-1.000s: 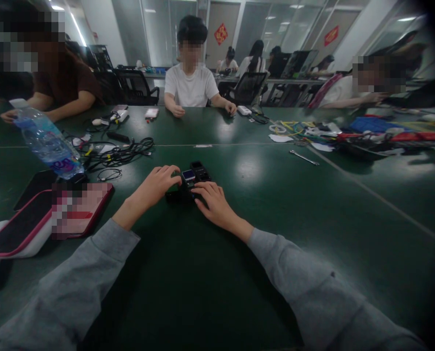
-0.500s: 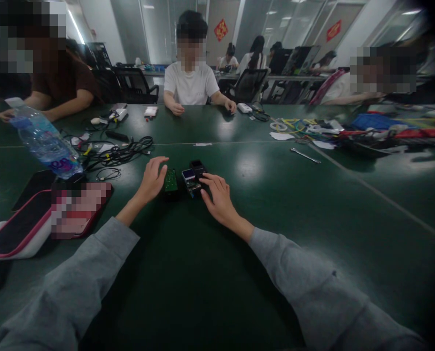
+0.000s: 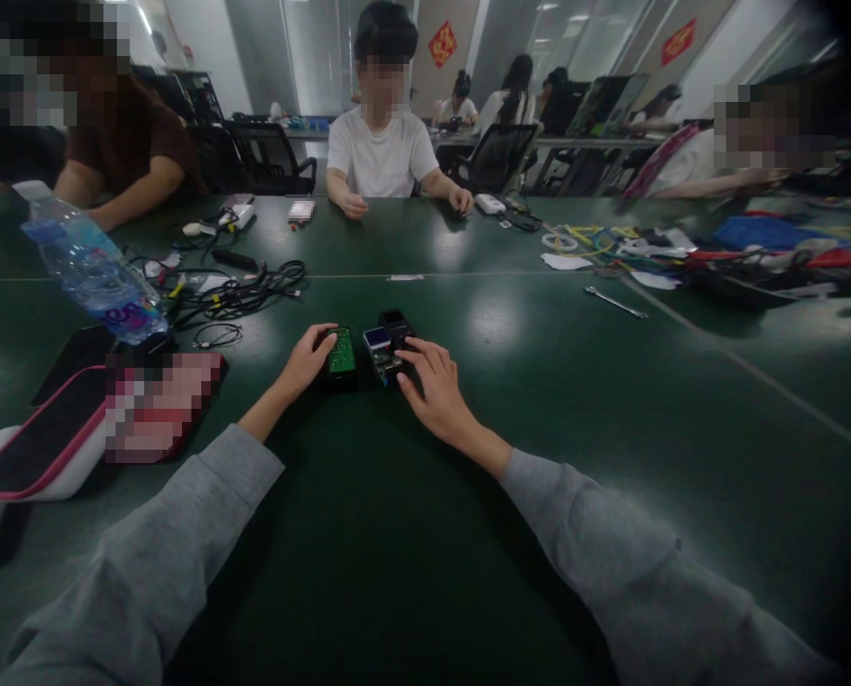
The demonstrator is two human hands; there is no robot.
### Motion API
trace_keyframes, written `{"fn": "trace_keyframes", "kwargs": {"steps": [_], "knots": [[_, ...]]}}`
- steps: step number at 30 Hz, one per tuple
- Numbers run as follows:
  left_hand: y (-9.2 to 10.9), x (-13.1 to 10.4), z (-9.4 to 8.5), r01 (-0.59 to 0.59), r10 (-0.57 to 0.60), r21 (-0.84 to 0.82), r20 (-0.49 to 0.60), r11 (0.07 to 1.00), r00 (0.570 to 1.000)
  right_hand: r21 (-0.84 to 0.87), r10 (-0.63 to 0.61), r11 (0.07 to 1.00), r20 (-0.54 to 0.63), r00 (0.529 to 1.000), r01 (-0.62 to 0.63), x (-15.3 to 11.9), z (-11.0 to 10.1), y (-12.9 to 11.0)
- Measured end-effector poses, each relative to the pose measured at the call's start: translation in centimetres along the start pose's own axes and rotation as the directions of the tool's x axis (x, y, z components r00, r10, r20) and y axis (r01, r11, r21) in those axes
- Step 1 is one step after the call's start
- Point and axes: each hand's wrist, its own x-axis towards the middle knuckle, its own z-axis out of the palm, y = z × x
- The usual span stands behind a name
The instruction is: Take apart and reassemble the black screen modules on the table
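Note:
My left hand [image 3: 308, 362] is at the left edge of a black case half with a green circuit board [image 3: 340, 353] in it. Its thumb and forefinger close on the upper left corner, while the other fingers are partly hidden. Just to the right lies a small circuit board with a screen [image 3: 377, 338], against a black plastic housing [image 3: 395, 322]. My right hand [image 3: 434, 386] rests at the right side of these two, fingers apart, fingertips touching or just above the housing and the board's edge. Nothing is lifted in it.
A water bottle [image 3: 103, 272] leans at the left, near a pink-edged case [image 3: 46, 438] and a red-edged flat item [image 3: 174, 410]. Black cables [image 3: 253, 286] lie beyond. A wrench [image 3: 615, 302] and a heap of wires [image 3: 611, 243] are right. A person [image 3: 380, 152] sits opposite.
My left hand has come down and right onto the case half with the green board. My right hand stays by the housing. The whole view has shifted slightly.

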Motion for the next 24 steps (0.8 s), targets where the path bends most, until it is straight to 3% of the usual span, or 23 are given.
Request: {"fn": "trace_keyframes", "kwargs": {"steps": [8,17,24], "knots": [[0.02,0.12,0.16,-0.007,0.007,0.02,-0.016,1.0,1.0,-0.029,-0.008,1.0,0.066,0.998,0.01,-0.08,0.34,0.17],[0.17,0.01,0.1,0.002,-0.001,0.043,-0.017,0.999,1.0,-0.046,0.024,0.999,0.018,1.0,-0.023,-0.05,0.14,0.03],[-0.07,0.14,0.11,-0.017,0.018,0.056,-0.022,0.998,1.0,-0.019,-0.043,0.999,0.109,0.993,0.046,-0.04,0.03,-0.05]]}}
